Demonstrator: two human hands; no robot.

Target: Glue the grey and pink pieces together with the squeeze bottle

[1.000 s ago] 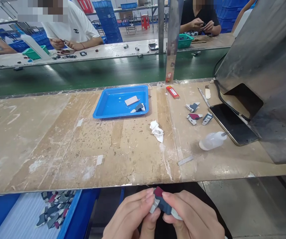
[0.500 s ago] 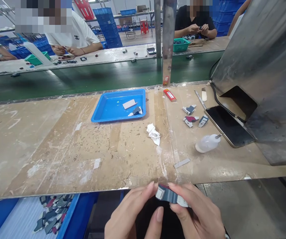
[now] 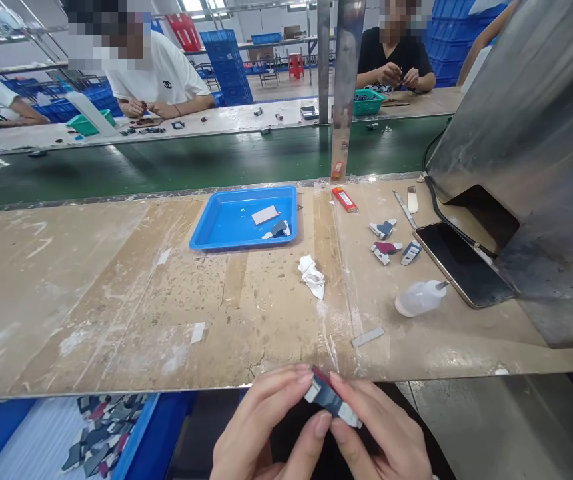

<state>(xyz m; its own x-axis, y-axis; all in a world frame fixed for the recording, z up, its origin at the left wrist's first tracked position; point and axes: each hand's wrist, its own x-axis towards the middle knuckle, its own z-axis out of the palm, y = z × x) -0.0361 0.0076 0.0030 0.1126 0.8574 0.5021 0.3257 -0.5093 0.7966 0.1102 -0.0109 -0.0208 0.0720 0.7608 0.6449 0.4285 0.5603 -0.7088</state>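
Between my two hands, at the table's front edge, is a small grey-blue and white moulded part (image 3: 330,399) with a dark red strip along its top. My left hand (image 3: 266,423) pinches its left end between thumb and fingers. On the other end, the thumb and fingers of my right hand (image 3: 379,427) are closed. Similar small parts, one dark red and white (image 3: 385,251), one grey-blue and white (image 3: 383,229) and one ribbed (image 3: 411,253), lie on the table to the right. A flat grey strip (image 3: 368,337) rests beyond my right hand.
A blue tray (image 3: 206,230) holds a pale block (image 3: 265,215) and another part. Crumpled tissue (image 3: 311,277), a squeeze bottle (image 3: 420,298), a phone (image 3: 464,263), a red lighter (image 3: 345,199) and a knife (image 3: 405,211) lie around. A bin (image 3: 141,433) of parts sits lower left; co-workers sit across a green conveyor (image 3: 166,163).
My left thumb has come up against the part, which is now tilted further down to the right. The whole view has shifted slightly.
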